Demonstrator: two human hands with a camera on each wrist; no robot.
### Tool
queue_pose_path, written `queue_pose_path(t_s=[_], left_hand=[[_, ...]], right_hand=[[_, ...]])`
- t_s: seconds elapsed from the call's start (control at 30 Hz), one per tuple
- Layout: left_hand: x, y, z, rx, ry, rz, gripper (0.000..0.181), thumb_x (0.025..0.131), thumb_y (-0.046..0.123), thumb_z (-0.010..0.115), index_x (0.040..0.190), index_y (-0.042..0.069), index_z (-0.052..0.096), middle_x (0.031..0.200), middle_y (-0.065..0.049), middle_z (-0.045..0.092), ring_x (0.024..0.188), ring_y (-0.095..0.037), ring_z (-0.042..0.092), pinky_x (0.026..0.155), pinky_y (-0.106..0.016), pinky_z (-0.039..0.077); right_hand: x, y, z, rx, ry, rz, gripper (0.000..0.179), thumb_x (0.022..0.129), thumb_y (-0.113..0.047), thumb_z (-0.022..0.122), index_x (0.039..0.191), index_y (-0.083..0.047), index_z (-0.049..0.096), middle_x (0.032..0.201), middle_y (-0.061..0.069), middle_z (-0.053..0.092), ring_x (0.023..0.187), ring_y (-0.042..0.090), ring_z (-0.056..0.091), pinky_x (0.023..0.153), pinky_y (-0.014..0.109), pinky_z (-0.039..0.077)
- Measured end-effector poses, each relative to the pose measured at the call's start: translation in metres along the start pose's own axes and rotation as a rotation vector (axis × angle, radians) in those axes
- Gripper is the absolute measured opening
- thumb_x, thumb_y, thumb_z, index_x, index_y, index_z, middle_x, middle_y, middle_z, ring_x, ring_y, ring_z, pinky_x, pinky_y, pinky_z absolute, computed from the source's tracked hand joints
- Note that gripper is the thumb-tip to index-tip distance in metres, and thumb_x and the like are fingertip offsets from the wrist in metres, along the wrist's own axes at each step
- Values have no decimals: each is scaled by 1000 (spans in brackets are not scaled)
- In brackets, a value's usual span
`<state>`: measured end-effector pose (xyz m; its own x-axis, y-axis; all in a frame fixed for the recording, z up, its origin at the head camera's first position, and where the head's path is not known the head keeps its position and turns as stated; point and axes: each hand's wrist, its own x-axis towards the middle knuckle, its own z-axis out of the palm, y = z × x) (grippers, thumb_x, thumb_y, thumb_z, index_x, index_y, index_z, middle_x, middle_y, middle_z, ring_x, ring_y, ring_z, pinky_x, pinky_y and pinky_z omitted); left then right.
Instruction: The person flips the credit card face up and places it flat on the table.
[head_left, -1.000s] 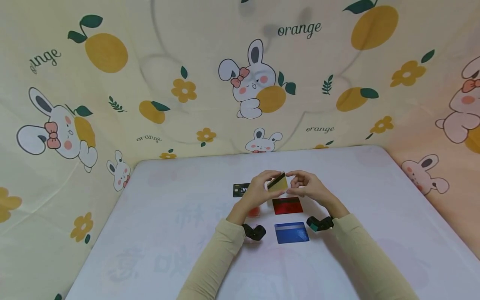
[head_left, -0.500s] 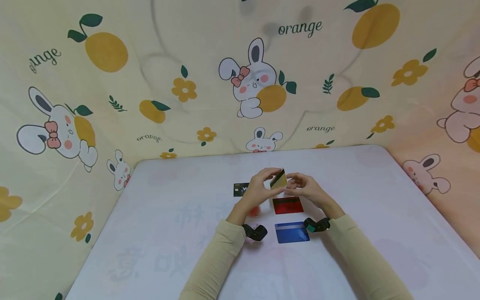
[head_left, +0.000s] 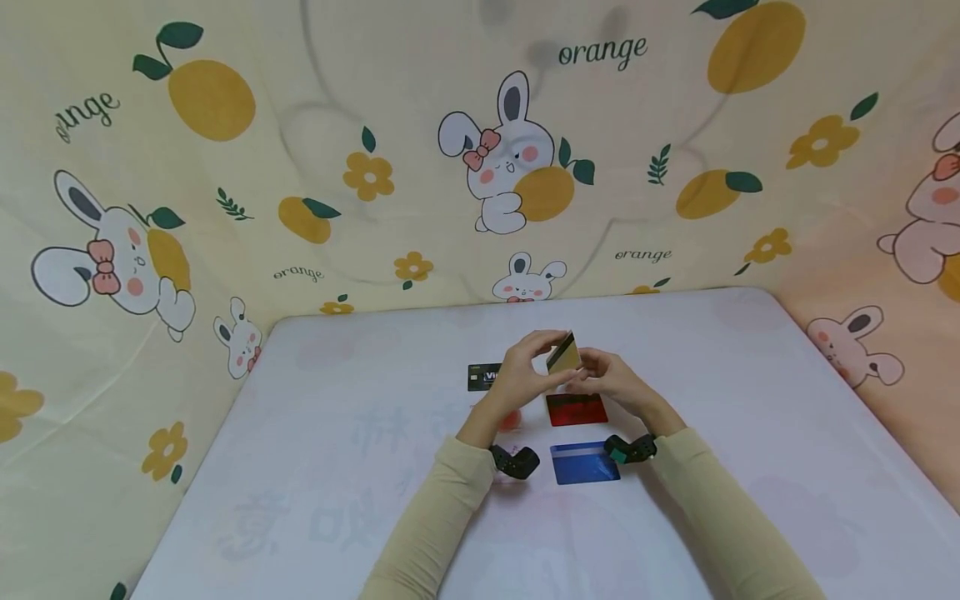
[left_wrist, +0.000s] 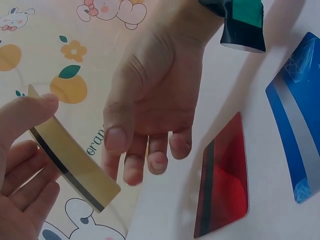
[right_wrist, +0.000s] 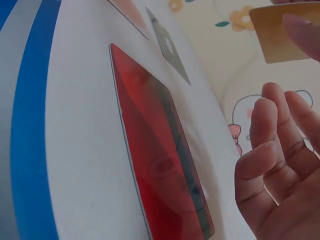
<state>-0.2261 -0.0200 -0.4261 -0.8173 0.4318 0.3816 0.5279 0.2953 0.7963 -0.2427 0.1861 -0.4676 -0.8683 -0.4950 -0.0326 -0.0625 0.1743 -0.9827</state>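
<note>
My left hand pinches a gold card with a dark stripe, held tilted above the table. In the left wrist view, the left thumb lies over one end of the card and the fingers are behind it. My right hand is at the card's other end with its fingers loosely bent. Its index finger passes close behind that end; whether it touches the card cannot be told. Beneath the hands lies a red card with a dark stripe. A blue card is nearer the body.
A black card lies left of the left hand, partly covered by it. Under the left wrist shows a reddish-orange patch, mostly hidden. Black cameras sit on both wrists. The white table ends at a printed cloth backdrop.
The gold card has tilted more steeply and shifted slightly right with my left hand. My right hand has moved slightly left, its fingers now closer to the card's right edge.
</note>
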Motion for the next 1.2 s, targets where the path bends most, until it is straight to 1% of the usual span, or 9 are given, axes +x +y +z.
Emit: queue_pose_path(t_s=[0.2, 0.37, 0.57, 0.7, 0.8, 0.9, 1.0, 1.07, 1.2], left_hand=[[0, 2, 1, -21, 13, 29, 58, 80, 8, 77, 132, 4, 54, 132, -13, 60, 124, -24, 57, 106, -33, 48], [1, 3, 1, -24, 11, 21, 58, 80, 10, 77, 133, 4, 54, 132, -13, 59, 125, -24, 57, 106, -33, 47], [0, 3, 0, -24, 10, 25, 58, 81, 12, 77, 133, 4, 54, 132, -13, 59, 124, -24, 57, 106, -33, 48], [1, 3, 1, -27, 14, 36, 58, 81, 12, 77, 133, 3, 53, 132, -14, 59, 123, -25, 57, 105, -34, 48], [1, 2, 1, -37, 16, 36, 58, 81, 11, 77, 133, 3, 53, 131, -14, 59, 123, -26, 58, 104, -36, 49], [2, 2, 2, -37, 17, 27, 58, 81, 12, 77, 134, 3, 53, 130, -14, 59, 123, -25, 58, 104, -35, 49], [2, 2, 2, -32, 20, 20, 58, 81, 12, 77, 134, 4, 53, 130, -14, 59, 122, -25, 58, 104, -33, 49], [2, 2, 1, -31, 21, 18, 58, 81, 11, 77, 134, 4, 53, 130, -14, 59, 122, -25, 59, 104, -32, 49], [2, 2, 1, -29, 16, 14, 58, 81, 12, 77, 134, 4, 53, 130, -14, 59, 122, -24, 58, 104, -31, 49]], right_hand=[[2, 2, 2, 25, -27, 11, 60, 88, -6, 65, 139, 11, 37, 96, -14, 66, 85, 5, 67, 82, 20, 56], [4, 3, 4, 11, -24, 22, 62, 87, -11, 69, 139, 8, 39, 101, -13, 65, 89, 6, 66, 84, 20, 56], [5, 2, 6, 5, -23, 49, 64, 86, -11, 70, 139, 9, 39, 103, -11, 64, 91, 8, 64, 86, 23, 56], [5, -1, 8, -44, -13, 57, 61, 86, -12, 70, 137, 8, 43, 108, -2, 65, 94, 11, 61, 95, 34, 54], [5, -2, 10, -86, 7, 64, 59, 85, -13, 70, 136, 6, 45, 114, 8, 65, 97, 13, 58, 102, 47, 49], [5, -3, 12, -108, 20, 82, 59, 85, -15, 71, 135, 5, 46, 118, 13, 65, 98, 15, 57, 105, 54, 44], [5, -3, 13, -105, 23, 98, 58, 84, -15, 71, 134, 3, 48, 114, 8, 66, 96, 15, 57, 105, 53, 44], [5, -3, 13, -96, 17, 91, 57, 84, -14, 71, 133, 4, 48, 110, 2, 66, 94, 14, 58, 103, 50, 46], [5, -3, 13, -73, -3, 61, 58, 85, -13, 71, 134, 7, 46, 104, -11, 66, 91, 10, 61, 98, 39, 52]])
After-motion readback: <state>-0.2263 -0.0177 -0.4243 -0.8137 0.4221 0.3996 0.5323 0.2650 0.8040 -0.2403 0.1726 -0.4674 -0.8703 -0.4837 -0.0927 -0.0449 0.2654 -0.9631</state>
